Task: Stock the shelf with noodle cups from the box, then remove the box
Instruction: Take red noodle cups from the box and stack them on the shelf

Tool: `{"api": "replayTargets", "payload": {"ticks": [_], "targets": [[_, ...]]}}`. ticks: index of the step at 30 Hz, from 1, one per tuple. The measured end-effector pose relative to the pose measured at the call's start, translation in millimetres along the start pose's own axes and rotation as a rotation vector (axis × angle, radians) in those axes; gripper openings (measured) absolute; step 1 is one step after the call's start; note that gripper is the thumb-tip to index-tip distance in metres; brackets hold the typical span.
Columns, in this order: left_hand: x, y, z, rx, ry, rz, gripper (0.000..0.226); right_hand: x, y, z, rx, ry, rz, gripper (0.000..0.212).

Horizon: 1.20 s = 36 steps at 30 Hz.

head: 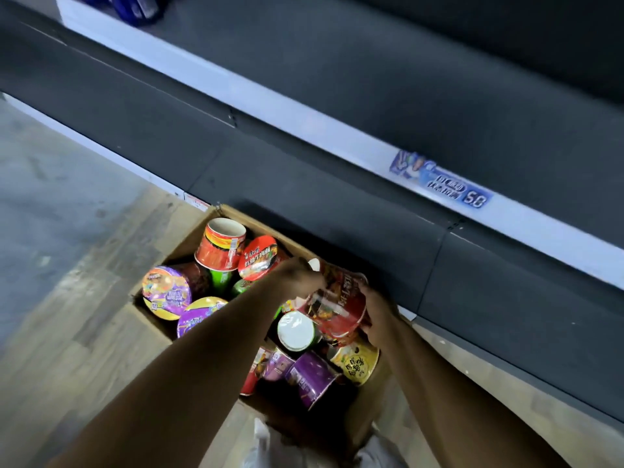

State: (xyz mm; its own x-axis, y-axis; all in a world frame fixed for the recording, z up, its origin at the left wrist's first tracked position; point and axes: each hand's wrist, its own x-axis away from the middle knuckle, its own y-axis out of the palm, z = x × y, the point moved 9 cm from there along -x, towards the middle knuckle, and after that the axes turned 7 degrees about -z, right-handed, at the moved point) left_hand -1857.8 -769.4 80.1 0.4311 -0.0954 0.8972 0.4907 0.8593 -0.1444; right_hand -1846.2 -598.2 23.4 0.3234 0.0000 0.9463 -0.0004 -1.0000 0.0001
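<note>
An open cardboard box (175, 251) sits on the floor against the dark shelf (337, 204). Inside lie several noodle cups: red ones (221, 246), purple ones (169, 292), a green one with a white lid (297, 331) and a yellow one (356, 363). Both hands hold one large red noodle cup (337, 302) over the box's far right side. My left hand (297, 275) grips its upper left rim. My right hand (376, 312) clasps its right side. The cup is tilted, with its printed lid facing me.
Two dark, bare shelf levels run diagonally across the view, each with a white price rail; a blue label (442, 184) is stuck on the upper rail. Wood-look floor (77, 298) lies left of the box. Blue packaging (135, 8) shows at the top left.
</note>
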Motion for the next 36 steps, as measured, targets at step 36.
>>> {"api": "replayTargets", "payload": {"ticks": [36], "targets": [[375,13,304,-0.679,0.295,-0.256,0.082,465,-70,-246,0.502,-0.871,-0.189,0.027]]}}
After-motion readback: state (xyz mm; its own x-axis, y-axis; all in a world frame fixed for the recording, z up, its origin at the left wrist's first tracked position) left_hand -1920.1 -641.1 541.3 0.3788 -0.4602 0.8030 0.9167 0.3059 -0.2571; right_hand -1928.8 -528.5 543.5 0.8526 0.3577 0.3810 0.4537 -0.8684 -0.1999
